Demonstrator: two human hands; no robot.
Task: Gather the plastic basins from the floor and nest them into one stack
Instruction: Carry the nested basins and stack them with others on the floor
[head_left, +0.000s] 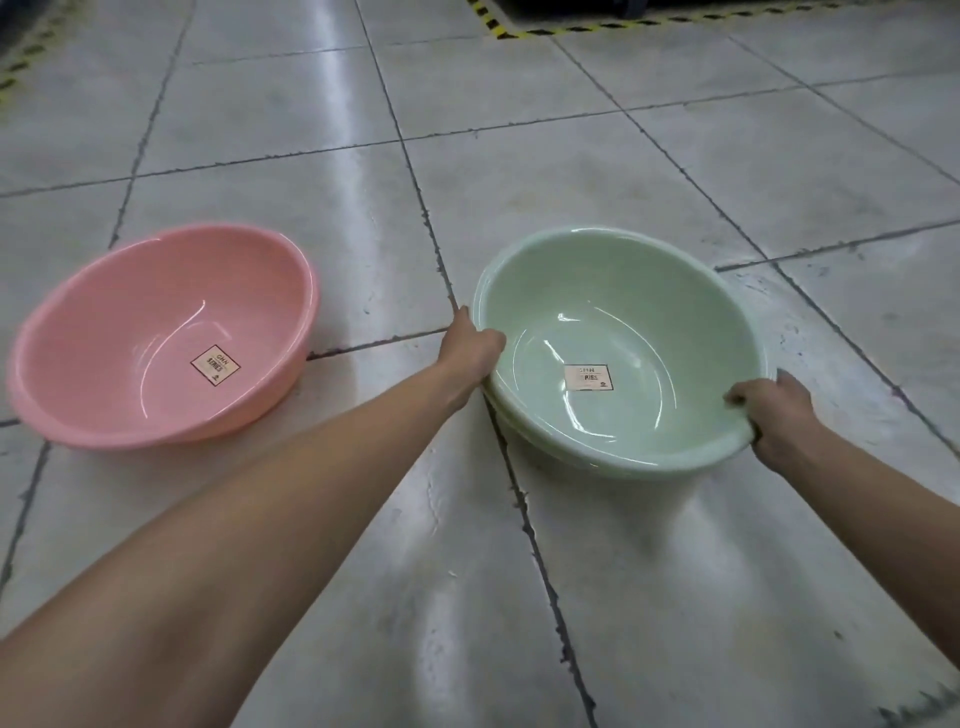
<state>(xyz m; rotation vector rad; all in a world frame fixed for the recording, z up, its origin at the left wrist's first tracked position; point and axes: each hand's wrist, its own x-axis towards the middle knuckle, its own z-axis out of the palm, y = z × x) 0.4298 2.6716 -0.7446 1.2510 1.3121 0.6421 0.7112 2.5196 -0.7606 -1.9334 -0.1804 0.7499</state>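
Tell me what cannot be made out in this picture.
1. Head view: how many green basins are nested; the top one hides the rest.
2. Head view: small print on the label in the pink basin; blurred.
3. Head view: most fingers of the left hand and right hand; the basins hide them.

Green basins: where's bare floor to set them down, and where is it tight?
Bare tiles lie beyond both basins up to the striped tape, and near the camera between the forearms. The gap between pink basin and green basins is narrowest, with the left hand on the green rim there.
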